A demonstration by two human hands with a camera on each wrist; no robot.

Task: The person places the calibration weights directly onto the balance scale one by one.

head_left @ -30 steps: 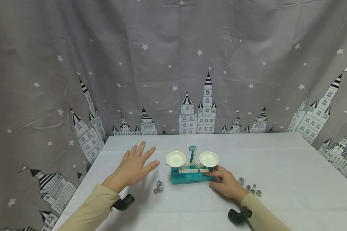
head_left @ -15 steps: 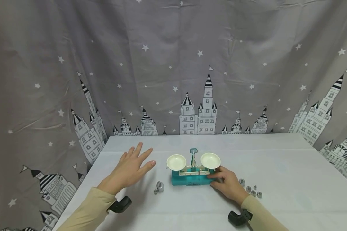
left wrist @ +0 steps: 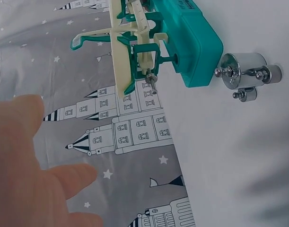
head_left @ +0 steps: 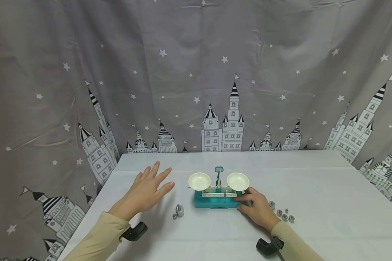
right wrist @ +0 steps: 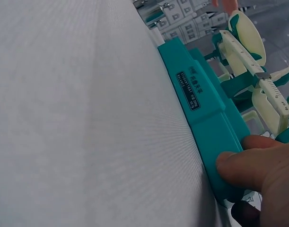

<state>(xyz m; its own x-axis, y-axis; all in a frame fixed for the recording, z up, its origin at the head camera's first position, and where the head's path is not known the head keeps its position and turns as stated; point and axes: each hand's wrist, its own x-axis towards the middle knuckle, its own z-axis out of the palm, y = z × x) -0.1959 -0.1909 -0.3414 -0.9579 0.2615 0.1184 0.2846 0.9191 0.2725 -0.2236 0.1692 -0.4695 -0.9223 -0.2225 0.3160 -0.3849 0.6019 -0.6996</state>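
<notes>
A teal balance scale (head_left: 218, 201) with two cream pans stands upright on the white table, its label facing the near side in the right wrist view. My right hand (head_left: 256, 210) grips the right end of its base. The thumb (right wrist: 239, 165) lies on the front face and the index finger bends over the top. To the scale's left, my left hand (head_left: 143, 192) hovers with fingers spread, holding nothing. Near that hand, several metal weights (head_left: 179, 210) stand close together, one much larger than the others. Both pans (head_left: 199, 181) show bare in the head view.
More small metal weights (head_left: 285, 217) stand in a loose group right of my right hand. A grey curtain (head_left: 183, 72) printed with castles and stars hangs behind the white tabletop (head_left: 313, 188).
The scale has turned slightly and its front now sits squarer to me, my right hand still gripping its end. My left hand has drawn back a little to the left.
</notes>
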